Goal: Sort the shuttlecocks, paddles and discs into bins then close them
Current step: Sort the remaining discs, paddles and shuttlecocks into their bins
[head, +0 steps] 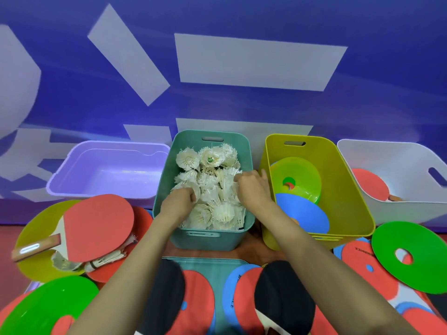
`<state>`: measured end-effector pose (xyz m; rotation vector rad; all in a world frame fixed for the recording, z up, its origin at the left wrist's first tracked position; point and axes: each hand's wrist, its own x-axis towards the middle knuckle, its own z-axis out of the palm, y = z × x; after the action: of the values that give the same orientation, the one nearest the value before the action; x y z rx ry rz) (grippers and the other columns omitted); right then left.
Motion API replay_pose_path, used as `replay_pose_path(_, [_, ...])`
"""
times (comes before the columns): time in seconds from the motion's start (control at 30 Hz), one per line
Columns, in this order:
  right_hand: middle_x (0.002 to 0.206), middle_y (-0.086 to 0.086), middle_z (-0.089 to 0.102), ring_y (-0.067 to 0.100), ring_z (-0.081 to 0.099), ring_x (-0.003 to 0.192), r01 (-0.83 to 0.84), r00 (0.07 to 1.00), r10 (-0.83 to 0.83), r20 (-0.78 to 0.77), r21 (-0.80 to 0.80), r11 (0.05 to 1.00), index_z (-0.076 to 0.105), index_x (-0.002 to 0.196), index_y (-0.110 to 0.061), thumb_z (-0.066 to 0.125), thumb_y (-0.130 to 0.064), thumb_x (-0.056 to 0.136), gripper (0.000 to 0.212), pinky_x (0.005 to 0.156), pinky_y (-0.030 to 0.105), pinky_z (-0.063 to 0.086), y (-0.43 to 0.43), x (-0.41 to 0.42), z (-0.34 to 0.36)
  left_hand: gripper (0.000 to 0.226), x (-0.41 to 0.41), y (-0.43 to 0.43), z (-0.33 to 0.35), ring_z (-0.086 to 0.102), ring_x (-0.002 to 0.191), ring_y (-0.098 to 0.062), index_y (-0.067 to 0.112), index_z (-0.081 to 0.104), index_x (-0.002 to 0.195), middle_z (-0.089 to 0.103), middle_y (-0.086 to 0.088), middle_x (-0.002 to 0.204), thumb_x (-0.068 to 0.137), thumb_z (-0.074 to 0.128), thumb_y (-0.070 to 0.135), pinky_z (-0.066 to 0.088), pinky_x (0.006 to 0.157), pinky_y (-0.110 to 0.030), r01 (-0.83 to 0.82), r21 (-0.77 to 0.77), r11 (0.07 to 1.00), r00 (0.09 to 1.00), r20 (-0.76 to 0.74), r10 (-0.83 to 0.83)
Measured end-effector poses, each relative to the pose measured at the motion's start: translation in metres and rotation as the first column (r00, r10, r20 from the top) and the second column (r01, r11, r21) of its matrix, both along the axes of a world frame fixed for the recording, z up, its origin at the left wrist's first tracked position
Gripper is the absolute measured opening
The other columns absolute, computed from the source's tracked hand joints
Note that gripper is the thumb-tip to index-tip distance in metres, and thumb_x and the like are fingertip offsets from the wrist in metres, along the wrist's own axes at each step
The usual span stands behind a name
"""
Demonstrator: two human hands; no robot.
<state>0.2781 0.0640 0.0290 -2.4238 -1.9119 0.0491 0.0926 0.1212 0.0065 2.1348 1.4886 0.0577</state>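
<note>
Both your hands are in the teal bin, on the shuttlecocks — left hand has its fingers curled round some; right hand has its fingers buried in feathers, so can't tell if it holds any. Discs sit in the yellow bin — red paddle in the white bin.

Bare forearms, bare hands
</note>
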Motion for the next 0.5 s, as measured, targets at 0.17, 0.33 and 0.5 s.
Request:
replay_pose_path(0.17, [0.13,0.0,0.051,0.021,0.035,0.129,-0.098,0.982,0.114,-0.149,0.112,0.989,0.047,0.133,-0.021,0.054,-0.019,0.088,0.045,0.109,0.041,0.02,-0.027,0.01,0.004,0.039,0.01,-0.009,0.011,0.053,0.118,-0.026,0.013,0.056,0.126,0.056,-0.007,0.132,0.088,0.06,0.019,0.043,0.095,-0.034,-0.005,-0.007,1.0,0.997,0.077,0.005])
replay_pose_path(0.33, [0.122,0.006,0.056,0.024,0.043,0.121,-0.118,0.922,0.231,-0.31,0.342,0.932,0.054,0.127,-0.011,0.061,-0.016,0.086,0.042,0.104,0.026,0.026,-0.073,0.026,0.009,0.039,0.025,-0.052,0.022,0.048,0.118,-0.03,0.014,0.056,0.124,0.053,-0.005,0.13,0.086,0.059,0.018,0.042,0.096,-0.043,-0.006,0.305,0.952,0.998,0.059,-0.012])
replay_pose_path(0.5, [0.121,0.004,0.058,0.022,0.049,0.115,-0.044,0.887,0.25,-0.389,0.467,0.883,0.057,0.124,-0.013,0.058,-0.019,0.088,0.037,0.1,0.026,0.032,-0.142,0.052,0.015,0.027,0.063,-0.133,0.033,0.056,0.105,-0.027,0.013,0.061,0.108,0.059,-0.004,0.111,0.084,0.053,0.023,0.045,0.09,-0.04,0.011,0.465,0.885,0.878,0.42,-0.231])
